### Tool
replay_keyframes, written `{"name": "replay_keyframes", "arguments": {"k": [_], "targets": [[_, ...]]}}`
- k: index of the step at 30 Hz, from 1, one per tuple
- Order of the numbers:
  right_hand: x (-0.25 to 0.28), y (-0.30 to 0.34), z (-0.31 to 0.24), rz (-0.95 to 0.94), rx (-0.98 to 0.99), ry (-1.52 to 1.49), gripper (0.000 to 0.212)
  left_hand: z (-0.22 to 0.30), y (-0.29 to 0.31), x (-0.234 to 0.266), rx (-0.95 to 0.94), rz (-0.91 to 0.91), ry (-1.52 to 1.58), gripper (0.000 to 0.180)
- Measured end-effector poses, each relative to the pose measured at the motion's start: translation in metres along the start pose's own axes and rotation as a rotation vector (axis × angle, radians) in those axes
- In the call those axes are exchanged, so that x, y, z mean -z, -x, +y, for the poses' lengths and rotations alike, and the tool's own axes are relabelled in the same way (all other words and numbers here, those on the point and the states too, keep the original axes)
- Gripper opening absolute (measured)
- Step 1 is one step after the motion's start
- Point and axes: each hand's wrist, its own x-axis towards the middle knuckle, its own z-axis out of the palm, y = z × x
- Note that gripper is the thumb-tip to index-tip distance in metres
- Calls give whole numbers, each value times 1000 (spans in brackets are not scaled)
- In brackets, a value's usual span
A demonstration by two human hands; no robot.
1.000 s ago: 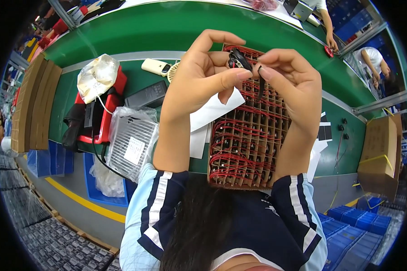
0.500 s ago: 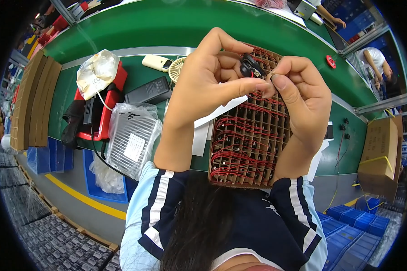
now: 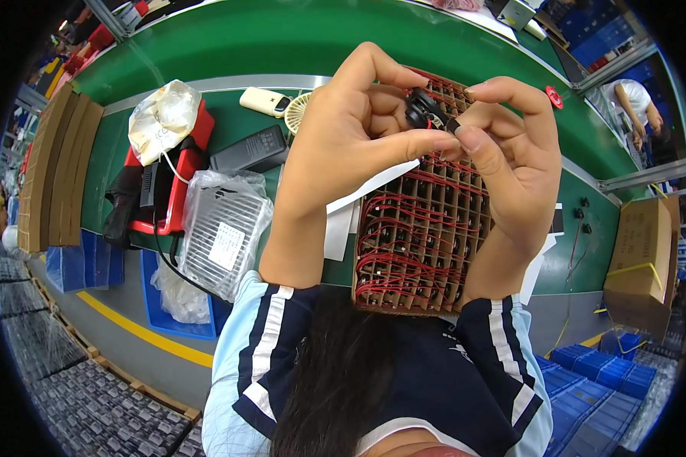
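A small round black part with a bit of red wire is held up over the bench between my hands. My left hand grips it with curled fingers and outstretched thumb. Against its right side, my right hand pinches a short dark piece between thumb and fingers. Whether that piece is joined to the round part is too small to tell. Beneath both wrists lies a cardboard tray, divided into many cells holding black parts with red wires.
Left on the green bench are a red basket, a clear-wrapped packet, a black adapter-like box and a small handheld fan. Several wired black parts lie at right, near a cardboard carton. A person works far right.
My right forefinger has lifted and straightened, and a short dark piece now shows between the right fingertips beside the round part. My left hand has hardly moved.
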Motion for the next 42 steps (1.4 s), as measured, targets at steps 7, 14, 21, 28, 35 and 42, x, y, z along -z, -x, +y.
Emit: {"name": "replay_keyframes", "arguments": {"k": [7, 14, 21, 28, 35, 42], "targets": [[-3, -1, 2, 35, -6, 22, 24, 0, 0, 1, -21, 12, -74, 38], [-5, -1, 4, 59, -25, -30, 24, -1, 3, 2, -79, 20, -163, 38], [0, -1, -1, 123, -79, 20, 28, -6, 2, -6, -57, -19, -68, 39], [8, -4, 3, 111, -149, 78, 25, 2, 1, -14, -14, -69, 441, 35], [16, -6, 6, -6, -4, 206, 13, -6, -3, -12, -14, -4, 435, 34], [15, -7, 3, -11, 114, 365, 12, -9, -7, -12, 12, 46, 393, 28]]}}
